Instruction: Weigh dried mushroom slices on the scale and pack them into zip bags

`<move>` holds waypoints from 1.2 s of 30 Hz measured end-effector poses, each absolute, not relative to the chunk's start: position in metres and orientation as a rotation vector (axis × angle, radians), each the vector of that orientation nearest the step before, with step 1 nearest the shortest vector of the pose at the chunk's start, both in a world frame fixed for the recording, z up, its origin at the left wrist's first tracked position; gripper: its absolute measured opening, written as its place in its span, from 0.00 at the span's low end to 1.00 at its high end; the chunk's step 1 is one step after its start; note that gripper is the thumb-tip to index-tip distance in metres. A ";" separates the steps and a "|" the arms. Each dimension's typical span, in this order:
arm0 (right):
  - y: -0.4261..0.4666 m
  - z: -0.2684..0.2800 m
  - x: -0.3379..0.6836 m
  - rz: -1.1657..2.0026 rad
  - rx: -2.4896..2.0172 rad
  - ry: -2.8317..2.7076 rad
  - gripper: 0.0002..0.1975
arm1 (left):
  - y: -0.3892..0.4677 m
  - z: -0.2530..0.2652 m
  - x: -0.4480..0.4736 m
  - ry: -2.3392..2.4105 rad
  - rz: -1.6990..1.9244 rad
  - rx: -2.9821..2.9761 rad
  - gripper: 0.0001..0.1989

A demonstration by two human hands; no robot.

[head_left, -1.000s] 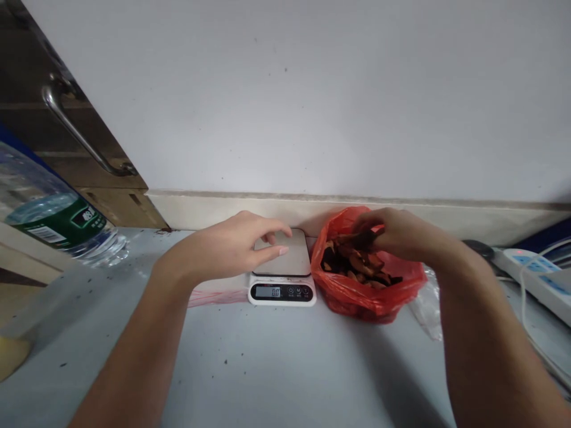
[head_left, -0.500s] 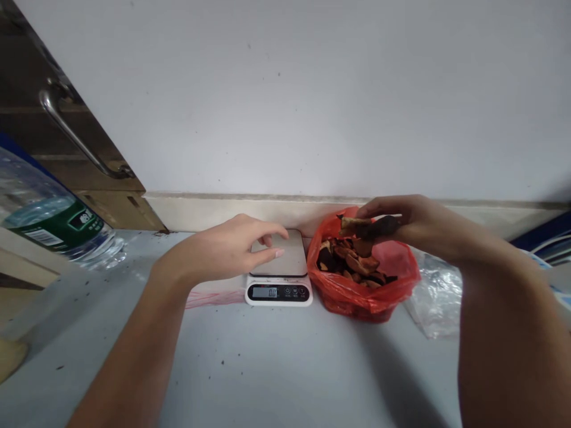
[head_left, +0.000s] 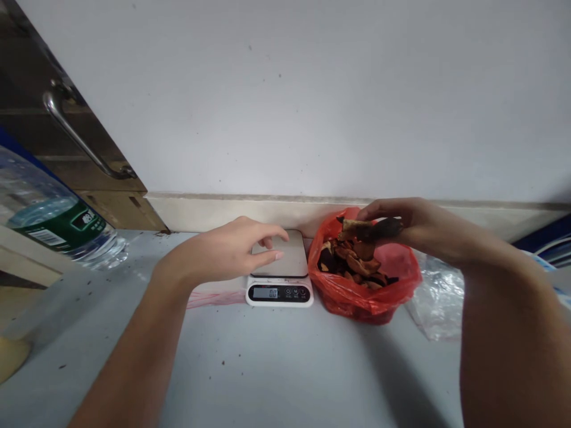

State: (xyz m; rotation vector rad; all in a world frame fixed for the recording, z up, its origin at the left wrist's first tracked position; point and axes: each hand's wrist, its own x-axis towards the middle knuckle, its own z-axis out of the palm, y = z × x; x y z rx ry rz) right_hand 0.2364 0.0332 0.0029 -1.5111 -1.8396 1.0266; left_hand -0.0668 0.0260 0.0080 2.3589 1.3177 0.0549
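Note:
A small white digital scale (head_left: 289, 252) sits against the wall, its display reading 0.0. My left hand (head_left: 238, 246) hovers over the left side of its plate, fingers apart and curved, holding nothing. Right beside the scale stands a red plastic bag (head_left: 357, 303), its mouth rolled open, with many dark brown dried slices (head_left: 352, 261) inside. Above the bag my right hand (head_left: 410, 223) is closed on a few dried slices (head_left: 372, 230), dark with a paler edge. Its fingertips are partly hidden behind them.
A clear plastic bag (head_left: 439, 297) lies to the right of the red bag. Pink plastic strands (head_left: 214, 299) lie left of the scale. At far left is a large water bottle (head_left: 62, 223) with a green label, near a cabinet handle (head_left: 87, 145). Small dark crumbs dot the grey surface (head_left: 267, 368).
Hardly anything differs. Both hands keep their places, and the right one still holds the dried slices over the bag. The whole view has shifted very slightly.

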 end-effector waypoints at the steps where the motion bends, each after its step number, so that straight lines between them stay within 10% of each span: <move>1: 0.034 0.003 0.237 1.033 -1.503 -1.848 0.12 | 0.026 0.008 -0.067 1.319 0.043 2.350 0.25; 18: 0.035 0.000 0.235 0.980 -1.428 -1.863 0.11 | 0.030 -0.005 -0.057 1.282 0.276 2.191 0.19; 23: 0.028 0.009 0.218 0.909 -1.268 -1.830 0.11 | 0.039 -0.023 -0.015 1.035 1.104 1.150 0.15; 36: 0.013 0.002 0.141 0.587 -1.318 -2.088 0.22 | 0.027 -0.028 0.014 0.796 1.070 0.100 0.24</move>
